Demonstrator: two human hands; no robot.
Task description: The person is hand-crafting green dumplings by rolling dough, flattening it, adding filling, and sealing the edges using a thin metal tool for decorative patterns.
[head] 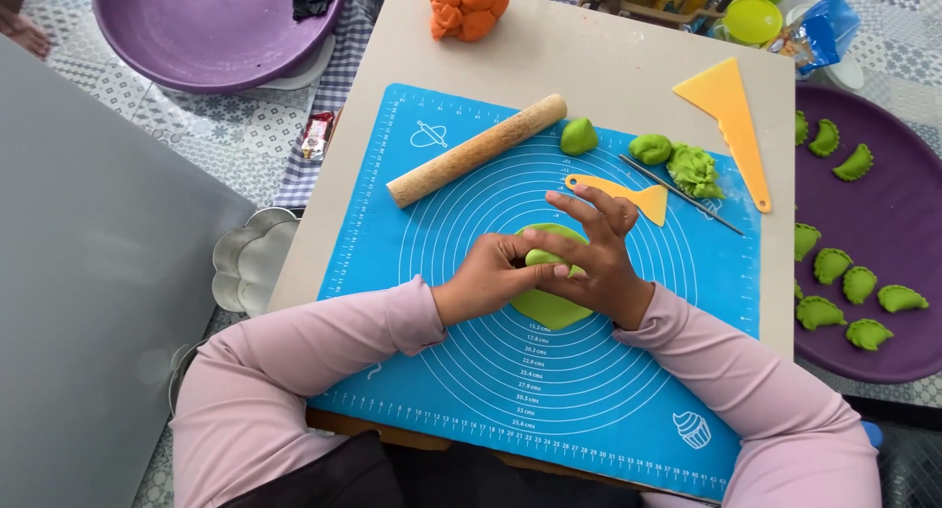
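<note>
We see both hands meeting over a flat round of green dough (pixel 549 307) that lies near the middle of the blue baking mat (pixel 432 272), inside its printed rings. The left hand (pixel 488 275) is curled, its fingers closed on the folded edge of the dough round, pinching a small green ridge between them. The right hand (pixel 601 263) lies over the same round from the other side: thumb and lower fingers press on the dough, while two fingers stretch out straight toward the left. Both arms wear pale pink sleeves.

Further up the mat we find a wooden rolling pin (pixel 478 151) lying at a slant, a small green dough ball (pixel 578 136) just beside its upper end, and two more green lumps (pixel 677 160) to the right. A small yellow scraper (pixel 628 195) lies just above the right hand, with a thin metal stick (pixel 682 195) next to it. A larger yellow scraper (pixel 731 115) rests at the mat's right corner.

The mat lies on a beige table (pixel 549 56), where a lump of orange dough (pixel 467 5) sits at the far edge. To the right, a purple tray (pixel 908 204) holds many folded green dumplings (pixel 846 290). A purple bowl (pixel 211 27) stands at the upper left.
</note>
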